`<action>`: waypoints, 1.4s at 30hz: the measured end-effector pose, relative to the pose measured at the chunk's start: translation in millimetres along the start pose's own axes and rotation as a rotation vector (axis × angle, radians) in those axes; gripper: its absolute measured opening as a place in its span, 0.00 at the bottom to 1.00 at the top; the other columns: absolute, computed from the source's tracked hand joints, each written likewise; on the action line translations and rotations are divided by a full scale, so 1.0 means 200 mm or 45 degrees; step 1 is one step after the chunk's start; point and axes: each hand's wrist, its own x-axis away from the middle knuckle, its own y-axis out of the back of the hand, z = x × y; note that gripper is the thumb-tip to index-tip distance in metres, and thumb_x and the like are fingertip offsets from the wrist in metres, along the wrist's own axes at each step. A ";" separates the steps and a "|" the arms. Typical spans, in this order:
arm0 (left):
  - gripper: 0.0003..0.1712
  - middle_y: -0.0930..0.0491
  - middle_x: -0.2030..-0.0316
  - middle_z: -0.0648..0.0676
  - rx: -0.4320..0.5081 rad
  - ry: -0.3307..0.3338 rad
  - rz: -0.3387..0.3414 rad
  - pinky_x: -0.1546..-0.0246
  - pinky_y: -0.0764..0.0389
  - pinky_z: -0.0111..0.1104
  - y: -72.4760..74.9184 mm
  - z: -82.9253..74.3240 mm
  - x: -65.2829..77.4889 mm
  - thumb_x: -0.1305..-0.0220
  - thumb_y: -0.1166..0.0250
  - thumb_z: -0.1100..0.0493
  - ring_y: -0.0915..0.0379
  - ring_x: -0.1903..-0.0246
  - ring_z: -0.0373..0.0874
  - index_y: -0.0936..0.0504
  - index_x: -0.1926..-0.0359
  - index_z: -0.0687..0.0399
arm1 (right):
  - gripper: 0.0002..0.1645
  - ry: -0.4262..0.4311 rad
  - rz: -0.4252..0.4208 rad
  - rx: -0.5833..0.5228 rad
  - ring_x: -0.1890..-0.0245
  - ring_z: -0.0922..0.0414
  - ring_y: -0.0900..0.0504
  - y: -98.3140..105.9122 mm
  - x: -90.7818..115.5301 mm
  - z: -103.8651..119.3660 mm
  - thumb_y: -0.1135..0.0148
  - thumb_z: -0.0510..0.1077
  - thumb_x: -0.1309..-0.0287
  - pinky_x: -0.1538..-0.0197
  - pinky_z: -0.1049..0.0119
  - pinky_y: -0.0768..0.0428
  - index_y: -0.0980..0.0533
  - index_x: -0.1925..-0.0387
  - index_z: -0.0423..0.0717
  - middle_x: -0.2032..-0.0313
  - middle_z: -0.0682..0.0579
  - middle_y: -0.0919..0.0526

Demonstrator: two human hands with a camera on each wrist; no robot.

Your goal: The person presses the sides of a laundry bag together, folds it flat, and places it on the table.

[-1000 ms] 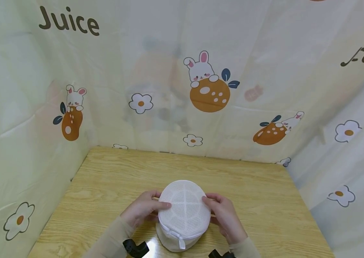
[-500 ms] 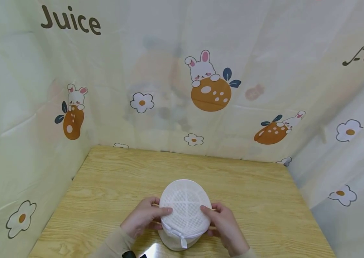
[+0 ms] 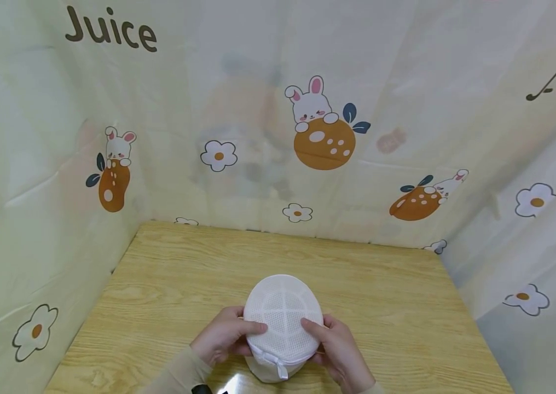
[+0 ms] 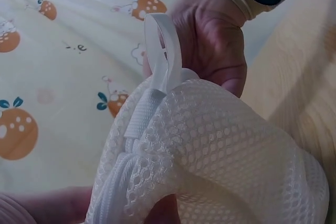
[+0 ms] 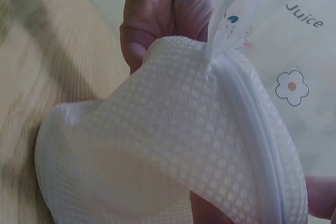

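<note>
A white mesh laundry bag (image 3: pixel 285 306), round on top, stands on the table between both hands. Its zipper (image 5: pixel 257 129) runs round the upper edge, and a ribbon loop (image 4: pixel 164 51) sticks up at the near side. From the left, my left hand (image 3: pixel 226 332) grips the rim, thumb on the mesh top and fingers down the side. My right hand (image 3: pixel 338 346) holds the opposite side the same way. In the wrist views the mesh side bulges inward where fingers press it. The fingertips under the rim are partly hidden by the bag.
The wood-grain table (image 3: pixel 174 262) spreads around the bag. A printed curtain (image 3: pixel 238 98) with rabbits, oranges and flowers encloses it at the back and both sides. A black strap part (image 3: pixel 202 389) shows at the left wrist.
Both thumbs have slid a little inward and nearer on the mesh top, closer to each other. The bag stays in both hands at nearly the same spot. The head view has shifted slightly.
</note>
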 end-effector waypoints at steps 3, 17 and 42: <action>0.27 0.09 0.61 0.60 0.023 0.019 -0.015 0.62 0.08 0.42 0.00 0.01 -0.01 0.35 0.27 0.64 0.07 0.63 0.51 0.24 0.40 0.74 | 0.32 -0.001 0.012 -0.028 0.66 0.56 0.08 0.00 -0.01 -0.01 0.31 0.47 0.29 0.63 0.61 0.08 0.29 0.36 0.27 0.64 0.49 0.10; 0.25 0.10 0.62 0.60 0.030 0.056 -0.024 0.62 0.07 0.41 0.00 0.01 -0.02 0.36 0.27 0.65 0.08 0.65 0.49 0.24 0.42 0.72 | 0.29 -0.019 0.032 -0.064 0.64 0.57 0.10 0.03 -0.01 -0.02 0.32 0.47 0.28 0.61 0.63 0.10 0.27 0.39 0.29 0.62 0.50 0.12; 0.25 0.12 0.55 0.58 -0.245 0.156 0.004 0.63 0.11 0.34 0.14 -0.26 -0.36 0.36 0.24 0.61 0.14 0.63 0.46 0.19 0.41 0.65 | 0.24 -0.104 0.032 0.206 0.58 0.52 0.12 0.13 -0.32 0.23 0.30 0.51 0.31 0.59 0.61 0.11 0.16 0.42 0.40 0.53 0.47 0.12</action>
